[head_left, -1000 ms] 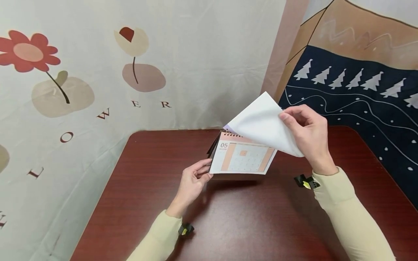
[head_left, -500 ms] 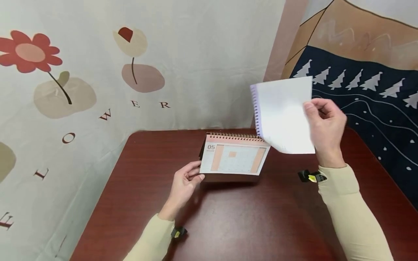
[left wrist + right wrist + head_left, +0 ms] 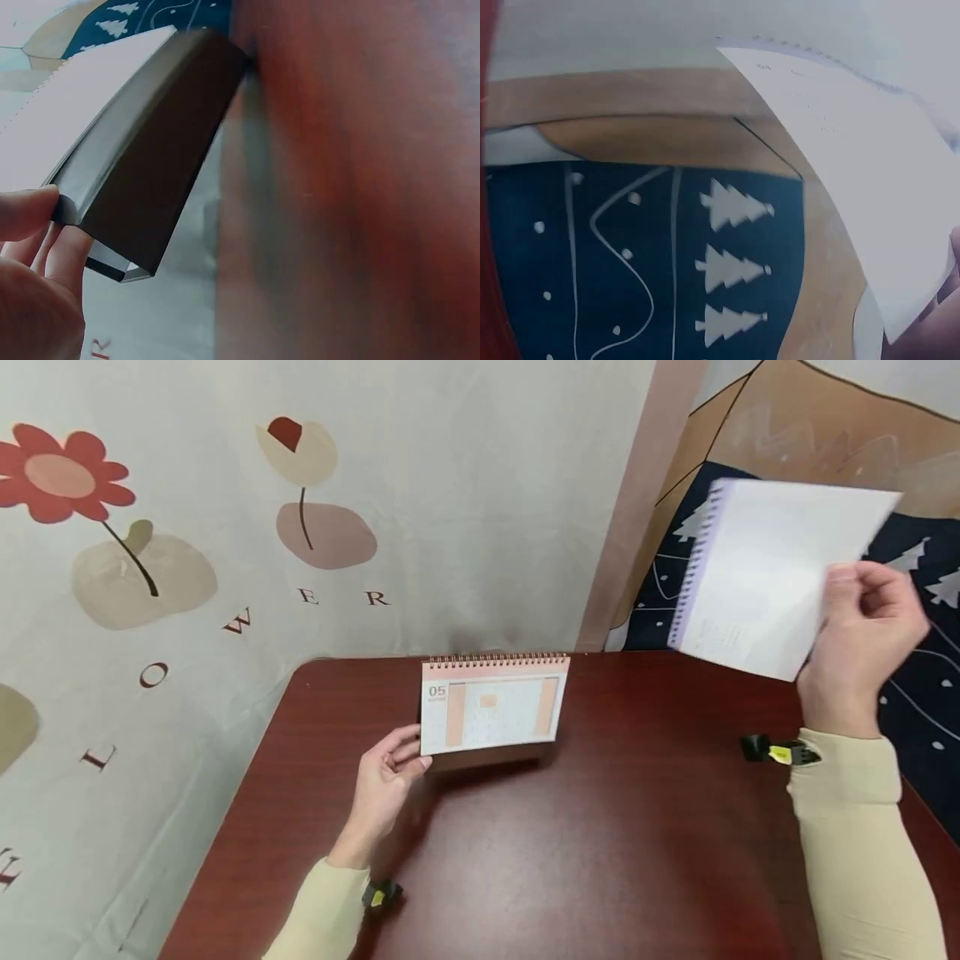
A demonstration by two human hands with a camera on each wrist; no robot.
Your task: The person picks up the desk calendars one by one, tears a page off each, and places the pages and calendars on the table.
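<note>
My left hand [image 3: 382, 789] grips the lower left corner of a desk calendar [image 3: 491, 706], thumb in front and fingers behind. The calendar's page shows "05" and a peach-bordered grid below a wire spiral. In the left wrist view the dark base of the calendar [image 3: 161, 150] is tilted. Up at the right, my right hand [image 3: 858, 635] pinches the edge of a loose calendar page [image 3: 780, 568], with a lilac strip and punched holes along its left side. In the right wrist view the page [image 3: 855, 157] hangs in front of the wall cloth, apart from the calendar.
A dark red-brown table [image 3: 570, 852] with rounded corners lies under both hands. Behind it hangs a pale cloth [image 3: 465, 510] with flowers and letters. To the right is a navy cloth [image 3: 630, 255] with white trees. A small black device sits on each wrist.
The page has come away from the spiral, carried up and to the right by my right hand. My left hand and the calendar have shifted left.
</note>
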